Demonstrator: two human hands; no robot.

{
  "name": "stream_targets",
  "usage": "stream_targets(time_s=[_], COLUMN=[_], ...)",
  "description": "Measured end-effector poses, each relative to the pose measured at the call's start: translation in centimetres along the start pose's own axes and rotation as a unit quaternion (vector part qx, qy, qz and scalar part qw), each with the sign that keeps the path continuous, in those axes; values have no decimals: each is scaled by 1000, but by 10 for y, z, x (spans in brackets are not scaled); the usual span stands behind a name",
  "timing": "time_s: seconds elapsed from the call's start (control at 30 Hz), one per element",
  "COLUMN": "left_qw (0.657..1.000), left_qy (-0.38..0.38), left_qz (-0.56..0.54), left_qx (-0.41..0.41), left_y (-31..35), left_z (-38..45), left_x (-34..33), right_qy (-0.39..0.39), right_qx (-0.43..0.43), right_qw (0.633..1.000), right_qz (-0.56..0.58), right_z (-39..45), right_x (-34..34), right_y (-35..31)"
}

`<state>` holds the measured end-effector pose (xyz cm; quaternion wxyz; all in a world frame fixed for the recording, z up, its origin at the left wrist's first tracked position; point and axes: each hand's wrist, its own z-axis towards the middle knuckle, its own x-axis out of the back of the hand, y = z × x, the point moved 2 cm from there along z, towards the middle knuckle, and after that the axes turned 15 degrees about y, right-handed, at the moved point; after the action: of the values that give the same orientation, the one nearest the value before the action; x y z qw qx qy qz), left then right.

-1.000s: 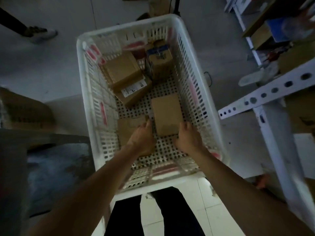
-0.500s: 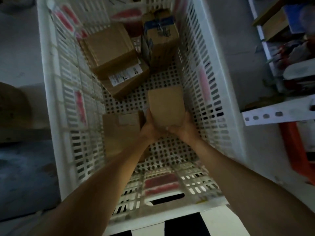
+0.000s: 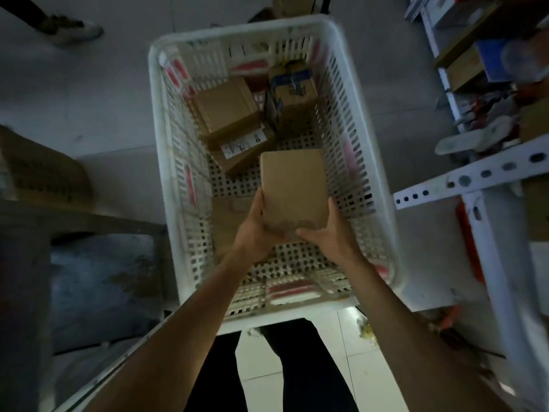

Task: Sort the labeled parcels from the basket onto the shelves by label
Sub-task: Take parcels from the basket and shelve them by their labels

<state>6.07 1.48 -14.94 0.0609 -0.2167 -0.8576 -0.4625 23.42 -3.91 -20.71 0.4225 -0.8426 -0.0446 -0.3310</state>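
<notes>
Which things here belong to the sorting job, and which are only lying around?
Job:
plain parcel, gripped by left hand and right hand
white basket
labelled parcel
blue-taped parcel
shelf rack

Lying about:
shoe
cardboard box on the left

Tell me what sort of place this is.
Probably a parcel sorting or stock room: a white plastic basket of cardboard boxes, a metal shelf rack with goods, and more cartons on the floor.

Sneaker [image 3: 72,29] top left on grey floor [image 3: 104,93]; cardboard box [image 3: 44,171] left.
</notes>
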Motion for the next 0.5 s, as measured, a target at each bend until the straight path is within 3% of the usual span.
stream_targets(time_s=[0.23, 0.5], left_qw=[996, 990], left_qy=[82, 137], left_qz=[-32, 10], left_qx=[-23, -29], left_y=[12, -36], left_z=[-88, -157], left_x=[98, 195], right_qy=[17, -13], right_qx=[28, 65], right_qw=[999, 998], right_qz=[37, 20], right_z=[-126, -233], right_x=[19, -33], right_y=[-97, -142])
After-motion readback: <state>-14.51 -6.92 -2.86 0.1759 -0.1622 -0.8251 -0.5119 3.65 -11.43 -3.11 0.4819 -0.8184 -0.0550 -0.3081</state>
